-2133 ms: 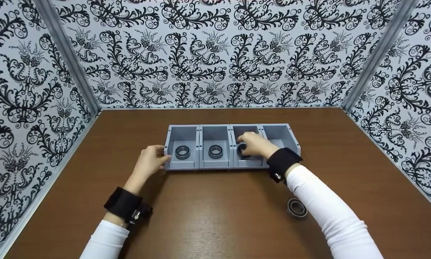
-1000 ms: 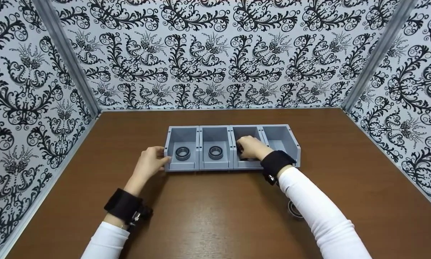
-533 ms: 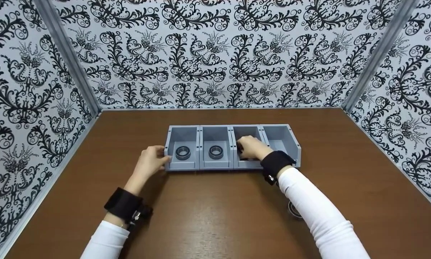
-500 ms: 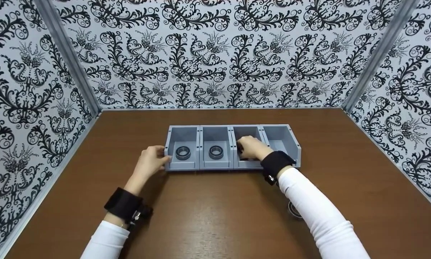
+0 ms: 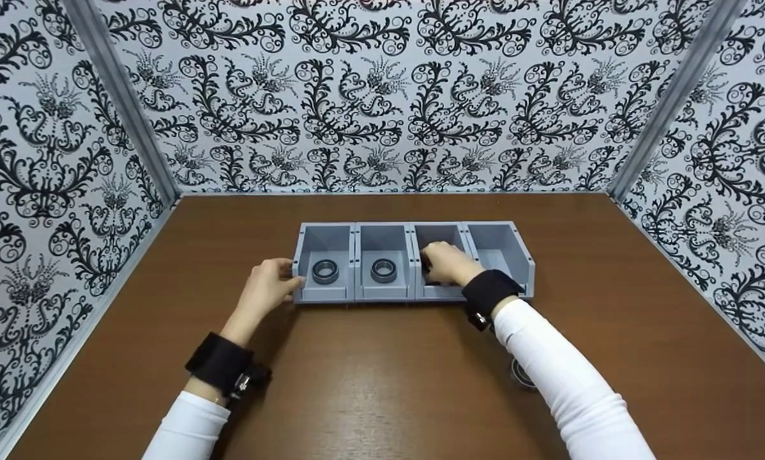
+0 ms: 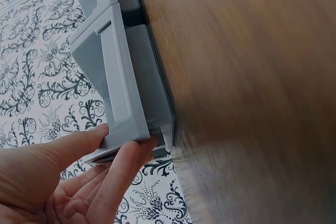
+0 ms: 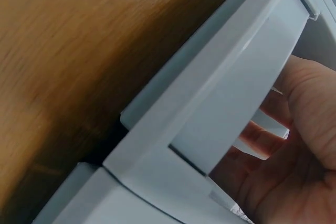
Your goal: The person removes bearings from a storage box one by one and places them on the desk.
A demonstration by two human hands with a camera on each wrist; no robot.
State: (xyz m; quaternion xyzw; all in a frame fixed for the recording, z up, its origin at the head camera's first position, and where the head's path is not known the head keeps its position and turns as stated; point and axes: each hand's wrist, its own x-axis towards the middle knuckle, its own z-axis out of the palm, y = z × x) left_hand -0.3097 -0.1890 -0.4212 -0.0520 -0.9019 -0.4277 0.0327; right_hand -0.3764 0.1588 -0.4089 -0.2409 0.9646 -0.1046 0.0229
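A row of grey plastic storage bins (image 5: 322, 294) stands joined side by side on the table. My left hand (image 5: 264, 287) pinches the row's left front corner, thumb inside the rim and fingers outside, as the left wrist view shows. Reaching down into the third bin from the left, my right hand (image 5: 449, 263) has its fingers curled around a dark ball bearing (image 5: 426, 260), mostly hidden by the hand. In the right wrist view the bin's front wall (image 7: 241, 93) covers the fingertips. One bearing (image 5: 325, 272) lies flat in the leftmost bin, another bearing (image 5: 383, 271) in the second.
One more bearing (image 5: 522, 374) lies on the brown wooden table (image 5: 370, 383), partly covered by the right sleeve (image 5: 574, 377). The rightmost bin (image 5: 497, 249) has no bearing showing in it. Patterned walls (image 5: 382, 115) enclose the table at the back and sides.
Since two seconds ago my right hand has moved slightly lower and left in the third bin, and the bearing there shows less. Over the last second both hands have stayed still.
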